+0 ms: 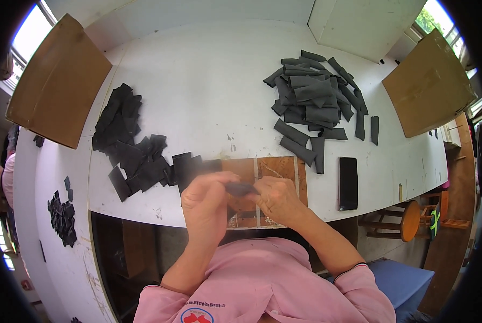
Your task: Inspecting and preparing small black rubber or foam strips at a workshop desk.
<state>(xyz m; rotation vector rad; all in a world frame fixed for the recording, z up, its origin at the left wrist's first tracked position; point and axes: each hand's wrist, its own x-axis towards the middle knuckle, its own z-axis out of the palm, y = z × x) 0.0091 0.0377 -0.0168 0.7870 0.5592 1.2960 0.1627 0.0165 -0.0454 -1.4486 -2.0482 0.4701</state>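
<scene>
I see a white tabletop (208,81), bright windows (28,32) in both upper corners, and a round wooden stool (408,219) at the right.

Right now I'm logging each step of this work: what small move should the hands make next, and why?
Probably finish the dark piece pinched between the left hand and right hand, then set it on the rolled pile; flat pieces wait at the left.

I have one view only, from a camera worn on the person's head, looking steeply down over the pink shirt (262,285) at the white bench (208,81). It sits close above the hands; the fisheye bends the bench edges and darkens the picture's rim.
</scene>
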